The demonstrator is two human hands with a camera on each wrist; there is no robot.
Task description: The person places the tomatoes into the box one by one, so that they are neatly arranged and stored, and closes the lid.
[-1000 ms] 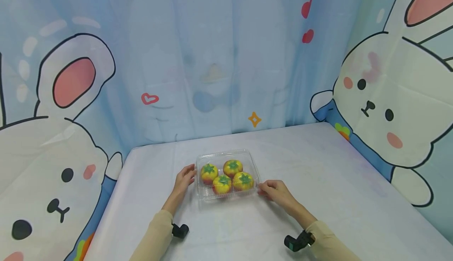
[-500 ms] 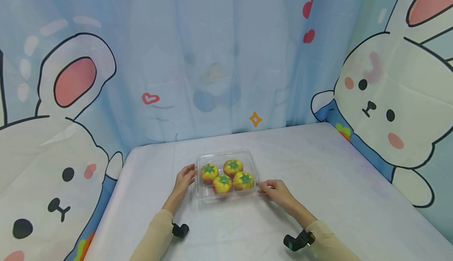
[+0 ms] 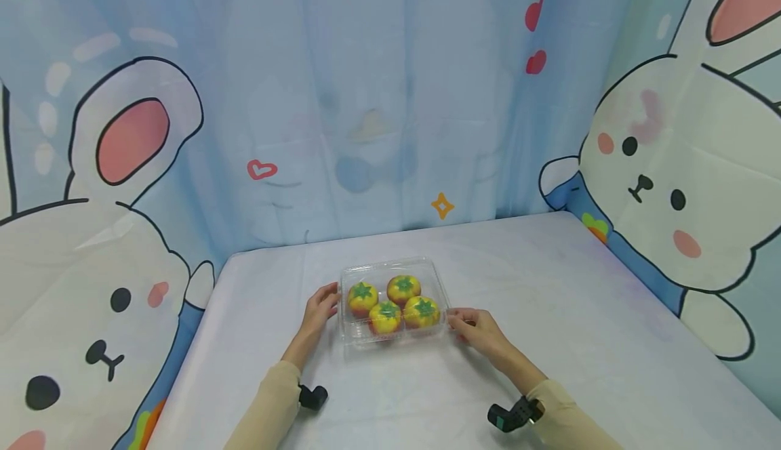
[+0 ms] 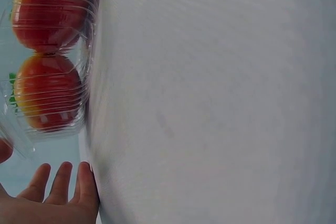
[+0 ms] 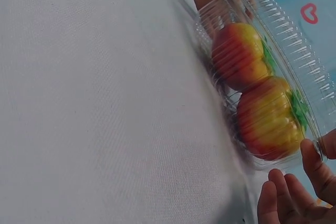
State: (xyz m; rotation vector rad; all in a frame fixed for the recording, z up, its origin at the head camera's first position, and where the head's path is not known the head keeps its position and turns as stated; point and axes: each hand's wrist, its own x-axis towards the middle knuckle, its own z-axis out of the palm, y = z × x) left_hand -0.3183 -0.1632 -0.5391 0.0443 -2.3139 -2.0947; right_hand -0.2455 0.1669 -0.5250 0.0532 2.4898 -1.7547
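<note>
A clear plastic clamshell box [image 3: 356, 336] stands on the white-covered table, its lid down over the base. Inside are several red-and-yellow fruits [image 3: 404, 290] with green leafy tops. At the box's left side is my left hand [image 3: 318, 309]; in the left wrist view its thumb [image 4: 4, 150] is by the rim, the other fingers stretched out near the table. My right hand [image 3: 478, 331] is at the front right corner. In the right wrist view its thumb and index finger [image 5: 314, 169] pinch the plastic rim, the remaining fingers below it loosely bent.
The white tablecloth [image 3: 549, 314] spreads around the box. A light blue curtain [image 3: 366, 64] hangs behind the table, and printed rabbits [image 3: 665, 186] flank both sides. Each wrist wears a small black camera [image 3: 312, 397].
</note>
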